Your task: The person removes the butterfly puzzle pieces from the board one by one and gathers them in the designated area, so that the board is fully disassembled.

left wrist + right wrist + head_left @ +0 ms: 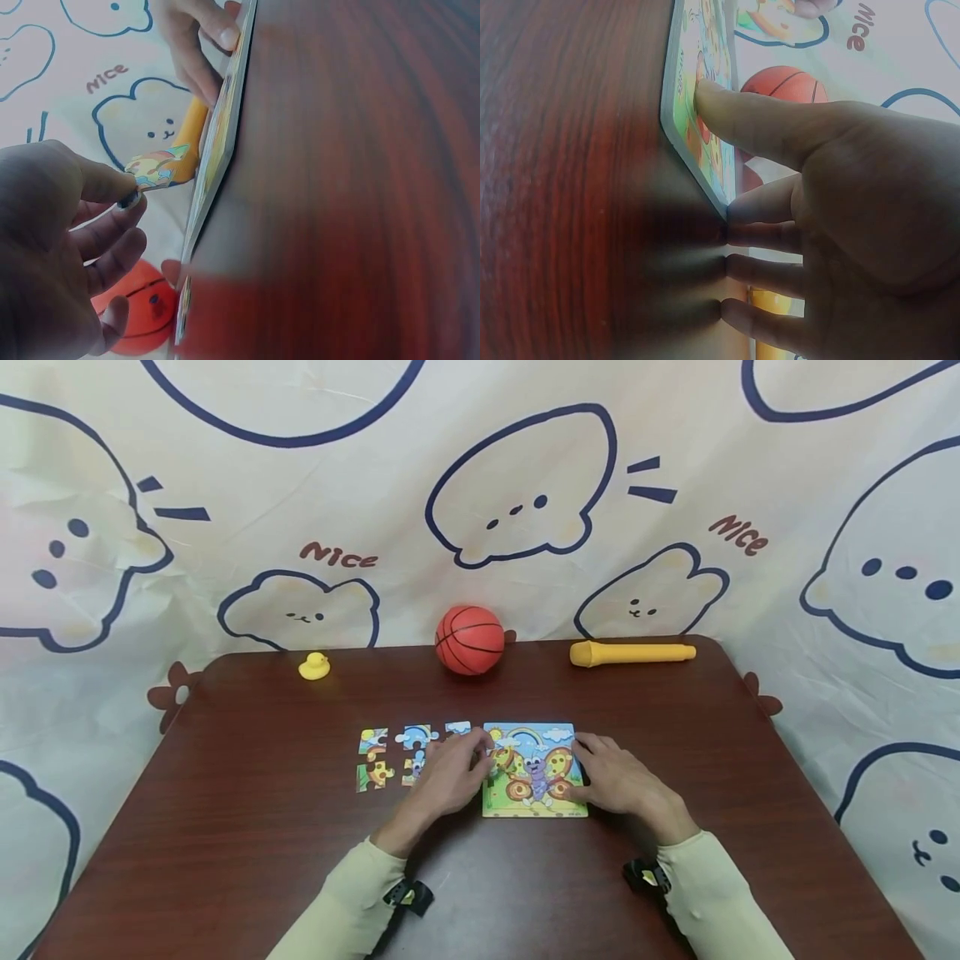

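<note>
Head view: a dark reddish-brown wooden surface point(247, 852) holds one flat, rectangular picture board point(534, 777) near its middle, between a person's two hands. To the board's left lie five visible loose jigsaw pieces point(372, 741), three in the farther row and two in the nearer, some partly covered by the left hand point(452, 774). A sixth piece, a small multicoloured jigsaw piece point(160, 166), is off the surface, above the board's left part; the left hand pinches it between thumb and curled forefinger, the other fingers loosely bent.

The right hand point(621, 777) is spread at the board's right edge, thumb resting on the printed face, its other fingers fairly straight beside the edge, touching the surface.

The board is thin with a pale edge. Its bright picture shows one butterfly with a purple body and orange-and-yellow patterned wings, over green-yellow ground, under a blue sky with a rainbow, white clouds and a yellow sun.

Along the far edge stand one yellow toy duck point(314, 667), one orange-red ball with black lines point(469, 641) and one long yellow microphone-shaped object point(633, 653).
</note>
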The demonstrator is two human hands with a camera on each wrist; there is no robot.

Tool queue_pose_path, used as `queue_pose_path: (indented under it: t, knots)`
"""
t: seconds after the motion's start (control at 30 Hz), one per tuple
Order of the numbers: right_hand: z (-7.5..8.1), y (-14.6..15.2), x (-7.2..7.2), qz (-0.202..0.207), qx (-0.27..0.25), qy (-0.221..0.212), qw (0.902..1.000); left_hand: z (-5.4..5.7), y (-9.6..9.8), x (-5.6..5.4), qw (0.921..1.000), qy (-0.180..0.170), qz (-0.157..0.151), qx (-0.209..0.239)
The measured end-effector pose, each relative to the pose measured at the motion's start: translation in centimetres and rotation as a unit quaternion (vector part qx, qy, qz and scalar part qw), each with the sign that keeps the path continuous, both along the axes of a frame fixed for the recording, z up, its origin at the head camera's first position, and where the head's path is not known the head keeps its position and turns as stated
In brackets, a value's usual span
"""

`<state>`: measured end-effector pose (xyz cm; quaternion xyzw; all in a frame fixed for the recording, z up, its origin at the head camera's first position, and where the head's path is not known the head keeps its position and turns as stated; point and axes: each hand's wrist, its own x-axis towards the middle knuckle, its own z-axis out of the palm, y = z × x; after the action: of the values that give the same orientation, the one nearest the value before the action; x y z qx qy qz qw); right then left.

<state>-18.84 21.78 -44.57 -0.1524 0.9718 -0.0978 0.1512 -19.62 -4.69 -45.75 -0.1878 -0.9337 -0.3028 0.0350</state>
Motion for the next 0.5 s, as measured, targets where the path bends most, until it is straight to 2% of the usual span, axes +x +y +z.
queue_pose_path:
  t: [0.5]
  knots:
    - [-0.2,0.2,-0.2,0.000,0.002,0.000,1.0000,-0.3,-3.4,-0.3,0.9986,-0.031,0.035,-0.026]
